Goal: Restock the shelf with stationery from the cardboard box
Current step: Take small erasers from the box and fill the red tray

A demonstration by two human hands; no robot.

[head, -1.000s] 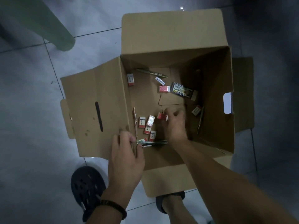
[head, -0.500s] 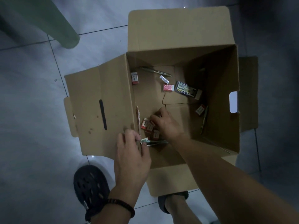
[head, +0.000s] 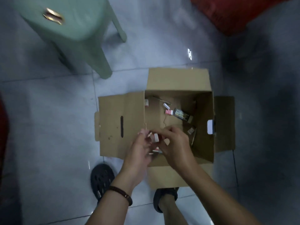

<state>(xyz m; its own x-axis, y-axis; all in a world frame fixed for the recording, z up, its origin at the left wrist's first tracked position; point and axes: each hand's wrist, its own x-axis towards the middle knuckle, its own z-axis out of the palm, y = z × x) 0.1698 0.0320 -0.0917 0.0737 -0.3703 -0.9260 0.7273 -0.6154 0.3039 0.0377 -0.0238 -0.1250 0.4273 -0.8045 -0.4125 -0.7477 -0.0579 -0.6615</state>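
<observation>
Currently: grey tiled floor (head: 48,119), glossy, dim light. Frame is motion-blurred.

Pale green plastic stool (head: 76,30) stands at far left, well apart from the box. A red object (head: 243,12) sits at the far right; I cannot identify it.

Cardboard box (head: 178,82) stands on the floor, all four flaps folded out, with hand slots in the left flap and the right wall.

The person stands at the near side, with a black clog (head: 101,177) on the left foot and a dark sandal (head: 164,195) on the right. There is a dark bead bracelet (head: 123,193) on the left wrist.

Left hand (head: 139,153) and right hand (head: 175,146) meet over the box's near-left corner. The left is cupped with fingers curled round a cluster of small red-and-white boxes (head: 156,138). The right's curled fingers pinch into the same cluster. Thin pen-like sticks poke out below the left hand; blur hides how they are held.

Stock lying on the box floor:
- dark flat packet (head: 180,113), centre right
- red box (head: 168,112), touching its left end
- white box (head: 166,105), just behind
- one box (head: 146,102) against the left wall
- one box (head: 191,130) near the right wall
- a pen (head: 194,138) just beside it
</observation>
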